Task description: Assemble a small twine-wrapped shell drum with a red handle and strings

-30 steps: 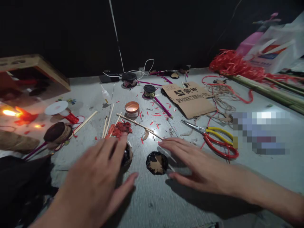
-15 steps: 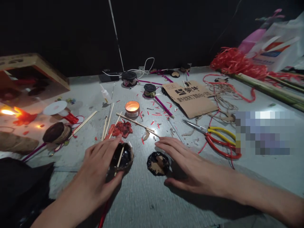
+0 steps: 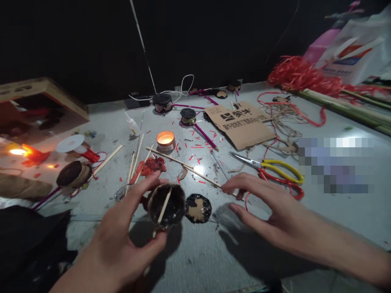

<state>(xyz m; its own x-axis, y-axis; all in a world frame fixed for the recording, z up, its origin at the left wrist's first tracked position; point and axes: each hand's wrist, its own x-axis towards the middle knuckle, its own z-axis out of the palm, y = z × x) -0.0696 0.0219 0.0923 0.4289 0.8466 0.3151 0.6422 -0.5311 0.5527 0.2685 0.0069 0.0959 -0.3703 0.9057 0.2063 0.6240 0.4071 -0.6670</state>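
Note:
My left hand point(image 3: 131, 219) is closed around a small dark cup-shaped drum body point(image 3: 177, 199), its hollow side facing me. A thin wooden stick point(image 3: 165, 204) crosses the opening. Just to the right of the cup lies a black-rimmed disc point(image 3: 198, 208) with a torn brown patch at its centre. Above the table my right hand point(image 3: 259, 207) is open, thumb and fingers apart. Its fingertips are close to the end of a long wooden stick point(image 3: 175, 163) on the table; whether they touch it I cannot tell.
A lit candle in a tin point(image 3: 165, 141) burns behind the red wax-like lump point(image 3: 152, 166). Scissors point(image 3: 275, 171) lie beyond my right hand. Further back are a flattened cardboard piece point(image 3: 241, 130) and a small drum on a purple stick point(image 3: 187, 116). At left, a flame point(image 3: 20, 151) glows.
My left hand has lifted the cup off the table and tipped its opening toward me. My right hand has moved right and up, away from the disc, with its fingers more curled.

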